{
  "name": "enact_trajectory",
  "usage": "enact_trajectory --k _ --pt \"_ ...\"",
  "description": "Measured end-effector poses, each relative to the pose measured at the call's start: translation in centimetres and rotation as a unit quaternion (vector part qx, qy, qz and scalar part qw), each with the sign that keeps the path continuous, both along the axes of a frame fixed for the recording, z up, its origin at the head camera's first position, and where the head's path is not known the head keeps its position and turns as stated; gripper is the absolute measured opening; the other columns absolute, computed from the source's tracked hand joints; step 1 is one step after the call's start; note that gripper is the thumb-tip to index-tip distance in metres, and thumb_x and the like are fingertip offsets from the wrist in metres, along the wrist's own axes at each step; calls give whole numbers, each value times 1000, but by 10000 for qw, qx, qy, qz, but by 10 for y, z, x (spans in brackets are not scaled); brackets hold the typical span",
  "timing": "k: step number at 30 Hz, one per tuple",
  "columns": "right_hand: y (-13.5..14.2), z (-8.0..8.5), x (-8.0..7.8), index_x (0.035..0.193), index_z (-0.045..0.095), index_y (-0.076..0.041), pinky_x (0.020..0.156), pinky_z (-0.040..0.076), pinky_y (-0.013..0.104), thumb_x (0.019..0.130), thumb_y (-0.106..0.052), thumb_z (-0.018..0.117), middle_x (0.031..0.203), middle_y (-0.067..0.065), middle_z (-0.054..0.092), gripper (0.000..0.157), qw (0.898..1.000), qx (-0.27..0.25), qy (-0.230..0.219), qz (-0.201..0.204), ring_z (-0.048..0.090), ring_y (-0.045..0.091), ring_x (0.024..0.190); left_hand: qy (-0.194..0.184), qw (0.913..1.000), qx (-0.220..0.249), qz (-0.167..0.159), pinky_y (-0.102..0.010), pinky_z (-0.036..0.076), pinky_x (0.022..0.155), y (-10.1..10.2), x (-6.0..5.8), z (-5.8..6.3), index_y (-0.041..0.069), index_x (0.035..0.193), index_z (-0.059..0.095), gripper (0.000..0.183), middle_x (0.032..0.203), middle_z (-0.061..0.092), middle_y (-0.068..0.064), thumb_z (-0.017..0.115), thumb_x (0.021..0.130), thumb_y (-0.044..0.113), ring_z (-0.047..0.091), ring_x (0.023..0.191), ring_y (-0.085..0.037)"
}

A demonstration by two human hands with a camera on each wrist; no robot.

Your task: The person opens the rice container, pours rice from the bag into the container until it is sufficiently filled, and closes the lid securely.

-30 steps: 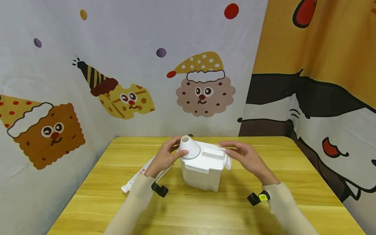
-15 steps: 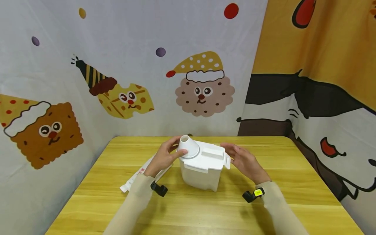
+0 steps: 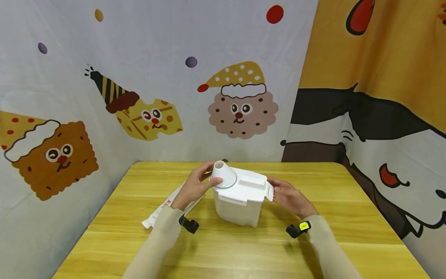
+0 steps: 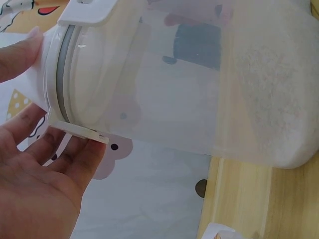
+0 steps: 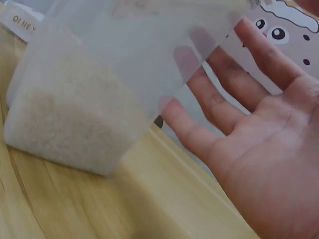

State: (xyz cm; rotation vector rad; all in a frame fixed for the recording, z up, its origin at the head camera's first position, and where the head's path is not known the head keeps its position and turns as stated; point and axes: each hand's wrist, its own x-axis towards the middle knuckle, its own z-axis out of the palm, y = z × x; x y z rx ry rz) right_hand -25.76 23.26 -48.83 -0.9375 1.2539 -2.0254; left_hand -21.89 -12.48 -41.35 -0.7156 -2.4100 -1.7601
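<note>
A white lidded rice container (image 3: 237, 212) stands on the table, its translucent body showing pale grains (image 5: 75, 114) at the bottom. A cone-shaped spout (image 3: 224, 176) rises from the left end of the lid. My left hand (image 3: 195, 188) grips that end, thumb against the cone and fingers at a side clip (image 4: 79, 132). At the opposite end, a clip (image 3: 269, 191) sticks outward from the lid. My right hand (image 3: 289, 197) is beside it, extended fingers (image 5: 192, 132) touching the container's wall; its thumb is mostly out of the right wrist view.
A flat white package (image 3: 162, 209) with red print lies on the wooden table (image 3: 223, 255), partly under my left forearm. Behind the table hangs a cartoon-printed curtain (image 3: 156, 46).
My right hand has come off the lid's right end and moved lower, to the container's side wall. The right-end clip now sticks out further. My left hand stays in place.
</note>
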Motion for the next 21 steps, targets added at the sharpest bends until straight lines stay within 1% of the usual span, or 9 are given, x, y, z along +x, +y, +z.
enact_trajectory --k 3,7,10,18,21 --pt "0 -5 -2 152 46 -13 113 47 27 106 2 33 151 -2 53 50 9999 -91 86 52 55 12 134 11 10000 11 11 -50 42 119 0 0 0 11 145 56 54 140 62 -12 75 94 14 56 132 -30" --pt "-1 -8 -3 149 51 -15 109 50 26 106 2 41 146 -3 56 47 9999 -98 93 -62 58 11 128 46 10000 16 43 -50 42 119 1 0 0 10 144 56 53 140 62 -13 75 94 13 57 131 -31" --pt "-3 -9 -3 146 55 -19 105 53 25 106 2 45 141 -3 59 46 9997 -41 60 -227 61 11 123 44 10000 7 45 -50 42 119 1 0 0 10 144 56 54 140 62 -12 75 94 13 57 130 -30" --pt "-6 -11 -5 141 62 -23 102 56 27 105 2 46 130 -5 63 47 9991 32 -3 -420 64 10 117 8 10000 -41 31 -50 41 119 1 0 1 10 144 56 53 138 62 -12 75 94 15 57 130 -29" --pt "-7 -12 -5 137 65 -25 100 57 28 104 2 48 127 -6 65 46 9982 136 13 -581 66 11 114 -33 10000 -50 18 -51 41 120 1 1 1 11 143 57 52 137 63 -11 75 94 15 57 129 -28"
